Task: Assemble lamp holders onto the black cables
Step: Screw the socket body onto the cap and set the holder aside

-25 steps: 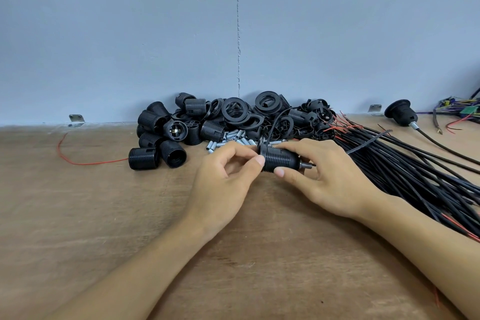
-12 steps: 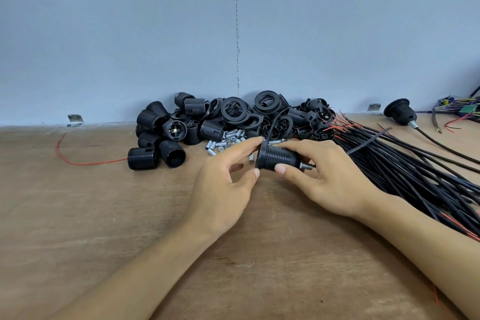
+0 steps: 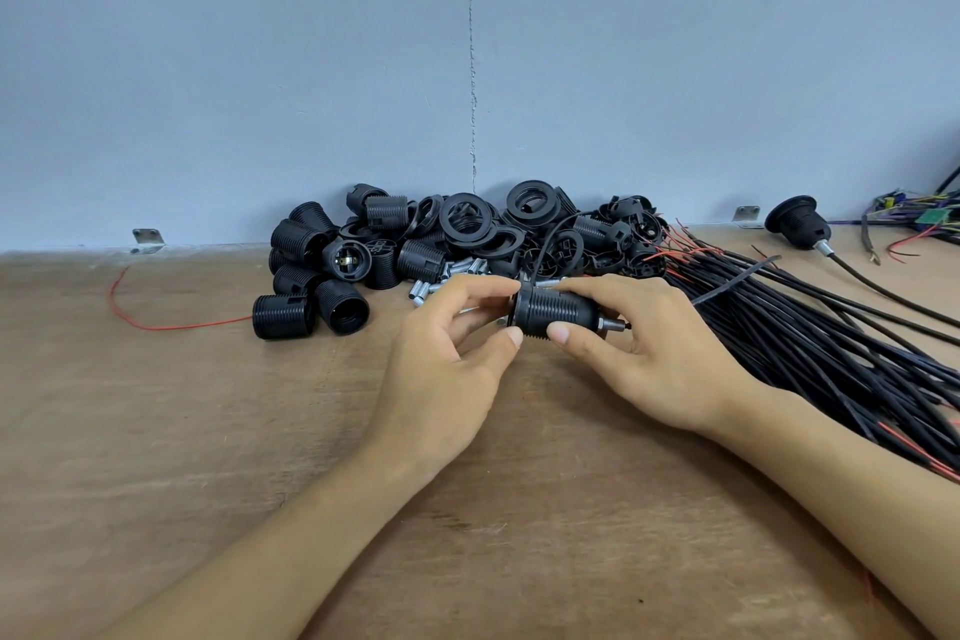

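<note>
Our forearms reach forward over the counter [image 3: 208, 431] and the wrists angle inward. Our right hand [image 3: 654, 353] grips the holder [image 3: 556, 312] by its ribbed body, thumb beneath and fingers curled on top. Our left hand [image 3: 452, 353] pinches its flanged left end between thumb and forefinger. The cables [image 3: 805, 343] lie just to the right.

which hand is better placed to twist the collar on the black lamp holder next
Left, most likely. The left hand pinches the collar end of the black ribbed plastic lamp holder with thumb and forefinger, while the right hand grips its body, steadying it.
</note>
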